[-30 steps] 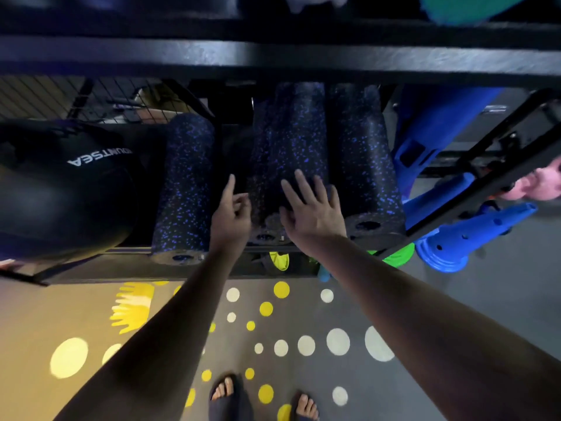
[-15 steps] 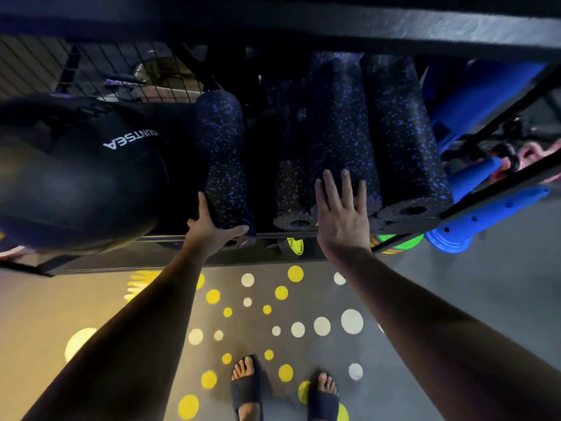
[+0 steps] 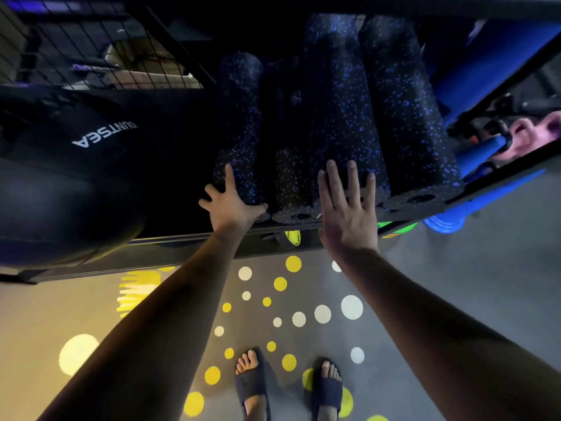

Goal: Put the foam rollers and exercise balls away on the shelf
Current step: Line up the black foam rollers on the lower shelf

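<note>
Several black foam rollers with blue specks lie side by side on the black shelf (image 3: 182,242). My left hand (image 3: 230,205) presses on the near end of the leftmost roller (image 3: 239,117), fingers spread and thumb under its end face. This roller lies against the second roller (image 3: 291,177). My right hand (image 3: 346,208) rests flat, fingers straight, on the near end of the third roller (image 3: 337,101). A fourth roller (image 3: 406,117) lies to the right. A large black exercise ball (image 3: 60,177) with white lettering fills the shelf's left part.
Wire mesh (image 3: 91,50) backs the shelf at the left. Blue gear (image 3: 485,71) and a blue ribbed piece (image 3: 443,223) sit at the right end, beside part of another person (image 3: 531,135). My sandalled feet (image 3: 252,384) stand on a grey floor with yellow and white dots.
The leftmost roller has moved right, closing the gap to the other rollers, with my left hand on its end. My right hand has stayed flat on the middle rollers.
</note>
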The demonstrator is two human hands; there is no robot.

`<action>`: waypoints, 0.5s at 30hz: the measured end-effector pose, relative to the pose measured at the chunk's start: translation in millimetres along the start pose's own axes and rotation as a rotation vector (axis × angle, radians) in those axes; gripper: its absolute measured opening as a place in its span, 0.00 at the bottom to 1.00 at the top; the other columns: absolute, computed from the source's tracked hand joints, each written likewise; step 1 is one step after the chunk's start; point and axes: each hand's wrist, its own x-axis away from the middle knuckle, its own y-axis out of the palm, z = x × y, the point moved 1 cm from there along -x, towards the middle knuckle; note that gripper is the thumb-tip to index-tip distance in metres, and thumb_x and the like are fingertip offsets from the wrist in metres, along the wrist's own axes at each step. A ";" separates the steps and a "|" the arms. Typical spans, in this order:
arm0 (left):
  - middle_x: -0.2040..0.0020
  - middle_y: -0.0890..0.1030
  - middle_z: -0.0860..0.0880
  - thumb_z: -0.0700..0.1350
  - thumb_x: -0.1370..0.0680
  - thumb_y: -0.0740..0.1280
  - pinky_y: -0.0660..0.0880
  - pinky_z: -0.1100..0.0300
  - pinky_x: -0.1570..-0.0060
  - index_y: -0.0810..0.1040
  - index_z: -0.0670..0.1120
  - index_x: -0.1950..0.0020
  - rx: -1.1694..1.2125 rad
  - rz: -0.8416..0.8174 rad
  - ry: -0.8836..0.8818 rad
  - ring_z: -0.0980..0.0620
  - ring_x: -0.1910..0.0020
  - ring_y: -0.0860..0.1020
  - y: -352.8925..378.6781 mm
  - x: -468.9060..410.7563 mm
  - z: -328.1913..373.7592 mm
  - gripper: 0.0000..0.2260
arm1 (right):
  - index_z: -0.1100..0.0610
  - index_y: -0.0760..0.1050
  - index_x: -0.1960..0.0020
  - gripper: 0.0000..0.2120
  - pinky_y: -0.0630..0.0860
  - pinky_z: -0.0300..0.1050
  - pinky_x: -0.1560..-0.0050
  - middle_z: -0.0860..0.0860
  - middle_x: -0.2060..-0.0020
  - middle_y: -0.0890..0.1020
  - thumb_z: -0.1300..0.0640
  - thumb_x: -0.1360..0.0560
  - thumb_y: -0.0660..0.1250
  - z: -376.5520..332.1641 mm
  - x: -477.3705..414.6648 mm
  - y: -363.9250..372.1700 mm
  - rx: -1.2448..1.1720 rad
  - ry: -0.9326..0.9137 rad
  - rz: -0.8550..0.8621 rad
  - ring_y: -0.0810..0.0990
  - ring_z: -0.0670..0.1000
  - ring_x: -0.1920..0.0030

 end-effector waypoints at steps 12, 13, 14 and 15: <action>0.23 0.54 0.38 0.80 0.37 0.67 0.70 0.36 0.37 0.35 0.63 0.20 -0.237 -0.059 0.070 0.30 0.31 0.63 -4.4 0.7 -17.1 0.58 | 0.58 0.80 0.46 0.11 0.74 0.47 0.52 0.57 0.51 0.84 0.51 0.21 0.67 -81.0 21.6 30.9 -0.897 0.641 -0.250 0.82 0.60 0.48; 0.22 0.54 0.37 0.80 0.36 0.65 0.69 0.36 0.35 0.35 0.65 0.20 -0.211 -0.079 0.074 0.30 0.30 0.63 -5.8 -1.6 -20.8 0.56 | 0.59 0.80 0.41 0.16 0.73 0.44 0.47 0.56 0.46 0.84 0.48 0.21 0.67 -88.1 14.6 36.1 -1.104 0.821 -0.393 0.82 0.58 0.42; 0.22 0.53 0.37 0.79 0.34 0.64 0.68 0.36 0.33 0.35 0.67 0.21 -0.170 -0.104 0.079 0.29 0.29 0.63 -6.8 -4.5 -24.6 0.53 | 0.60 0.79 0.37 0.22 0.72 0.43 0.42 0.55 0.42 0.84 0.44 0.21 0.68 -94.6 6.3 39.1 -1.301 0.988 -0.461 0.80 0.56 0.38; 0.22 0.54 0.36 0.79 0.32 0.64 0.68 0.37 0.32 0.35 0.69 0.22 -0.118 -0.137 0.082 0.29 0.29 0.64 -7.2 -6.7 -28.5 0.50 | 0.61 0.78 0.34 0.26 0.71 0.43 0.38 0.54 0.39 0.83 0.42 0.22 0.69 -100.8 -2.7 44.0 -1.480 1.130 -0.455 0.79 0.56 0.36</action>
